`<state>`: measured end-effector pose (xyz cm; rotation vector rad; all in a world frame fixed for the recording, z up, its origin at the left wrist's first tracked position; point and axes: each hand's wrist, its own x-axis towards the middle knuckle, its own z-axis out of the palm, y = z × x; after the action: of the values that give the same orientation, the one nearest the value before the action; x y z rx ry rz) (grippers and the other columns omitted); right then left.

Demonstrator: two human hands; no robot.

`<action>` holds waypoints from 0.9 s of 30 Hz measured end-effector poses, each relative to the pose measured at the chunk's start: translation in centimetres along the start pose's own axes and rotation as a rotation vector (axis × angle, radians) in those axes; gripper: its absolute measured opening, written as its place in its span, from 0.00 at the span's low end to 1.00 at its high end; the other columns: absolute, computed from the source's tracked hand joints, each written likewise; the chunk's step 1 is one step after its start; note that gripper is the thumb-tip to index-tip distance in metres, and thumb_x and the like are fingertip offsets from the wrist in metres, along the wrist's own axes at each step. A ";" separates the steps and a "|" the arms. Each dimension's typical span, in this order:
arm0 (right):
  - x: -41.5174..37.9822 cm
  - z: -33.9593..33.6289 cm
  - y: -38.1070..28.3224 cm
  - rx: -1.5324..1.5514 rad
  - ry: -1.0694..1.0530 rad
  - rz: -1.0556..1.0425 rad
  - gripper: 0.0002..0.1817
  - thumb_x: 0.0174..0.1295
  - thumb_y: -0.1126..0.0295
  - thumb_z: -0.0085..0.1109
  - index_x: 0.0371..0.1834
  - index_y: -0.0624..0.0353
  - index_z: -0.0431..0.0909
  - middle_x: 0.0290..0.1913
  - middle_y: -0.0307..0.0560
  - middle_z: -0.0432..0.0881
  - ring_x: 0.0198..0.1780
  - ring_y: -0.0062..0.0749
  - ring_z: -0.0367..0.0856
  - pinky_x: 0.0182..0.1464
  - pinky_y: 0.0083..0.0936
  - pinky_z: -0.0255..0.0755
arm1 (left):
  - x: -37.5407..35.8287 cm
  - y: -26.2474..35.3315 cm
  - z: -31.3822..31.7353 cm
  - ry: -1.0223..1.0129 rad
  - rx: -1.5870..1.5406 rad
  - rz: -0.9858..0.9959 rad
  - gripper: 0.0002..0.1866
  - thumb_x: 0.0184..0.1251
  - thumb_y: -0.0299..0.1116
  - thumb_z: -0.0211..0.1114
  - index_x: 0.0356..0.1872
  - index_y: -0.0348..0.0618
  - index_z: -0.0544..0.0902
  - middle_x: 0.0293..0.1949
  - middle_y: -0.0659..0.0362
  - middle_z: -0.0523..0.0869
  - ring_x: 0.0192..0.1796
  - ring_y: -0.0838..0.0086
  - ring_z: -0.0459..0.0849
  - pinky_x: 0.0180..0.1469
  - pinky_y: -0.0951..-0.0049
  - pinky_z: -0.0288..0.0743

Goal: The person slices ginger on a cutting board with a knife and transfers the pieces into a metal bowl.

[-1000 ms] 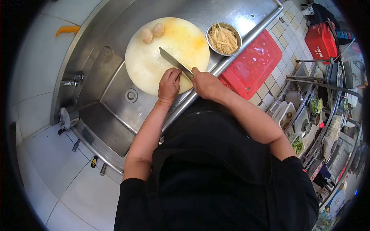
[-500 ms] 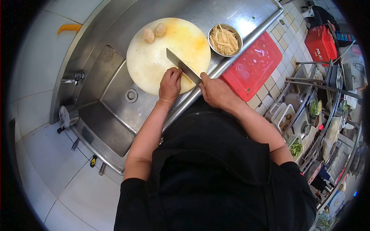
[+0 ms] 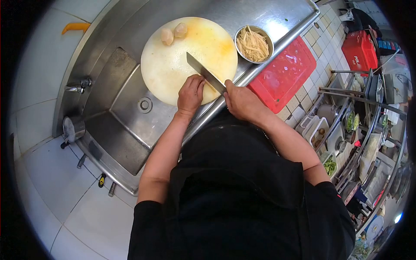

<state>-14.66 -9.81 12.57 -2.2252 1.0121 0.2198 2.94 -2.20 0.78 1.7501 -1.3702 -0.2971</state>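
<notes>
My right hand (image 3: 242, 101) grips the handle of a broad-bladed kitchen knife (image 3: 203, 70), whose blade slants up and left across a round white cutting board (image 3: 162, 73). My left hand (image 3: 190, 94) is closed, fingertips curled down close to the blade's left side. A small pale vegetable piece (image 3: 208, 89) shows partly between those fingers and the knife; most of it is hidden. Two pale peeled chunks (image 3: 173, 34) lie at the board's far edge. Right of the board, a round metal bowl (image 3: 271, 48) holds thin pale strips (image 3: 252, 44).
The board lies on a steel sink counter (image 3: 208, 8) with a basin (image 3: 125, 97) at left and a tap (image 3: 78, 86). A raised steel rim (image 3: 288, 39) runs along my side. Beyond it sit a red lid (image 3: 286, 73) and metal shelves (image 3: 346, 97) with containers.
The view has shifted slightly. Both hands and the knife keep nearly the same place on the board, with the blade at the same slant.
</notes>
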 end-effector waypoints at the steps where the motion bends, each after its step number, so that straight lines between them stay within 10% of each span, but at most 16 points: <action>1: 0.1 0.0 0.1 -0.002 0.004 -0.005 0.12 0.74 0.68 0.49 0.48 0.68 0.64 0.31 0.72 0.82 0.38 0.70 0.83 0.43 0.60 0.74 | 0.0 0.0 0.1 0.006 -0.003 -0.005 0.06 0.68 0.30 0.69 0.42 0.42 0.86 0.45 0.56 0.87 0.43 0.61 0.88 0.45 0.66 0.82; 27: 3.3 2.7 0.1 -0.034 0.041 0.034 0.10 0.71 0.72 0.45 0.48 0.69 0.68 0.32 0.72 0.84 0.39 0.65 0.87 0.44 0.55 0.80 | 0.1 0.2 0.0 0.010 -0.007 0.036 0.06 0.67 0.27 0.69 0.43 0.43 0.86 0.44 0.56 0.87 0.45 0.59 0.87 0.46 0.65 0.82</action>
<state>-12.14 -10.12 9.17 -2.2524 1.0766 0.2080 2.87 -2.30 0.93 1.7175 -1.3904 -0.2730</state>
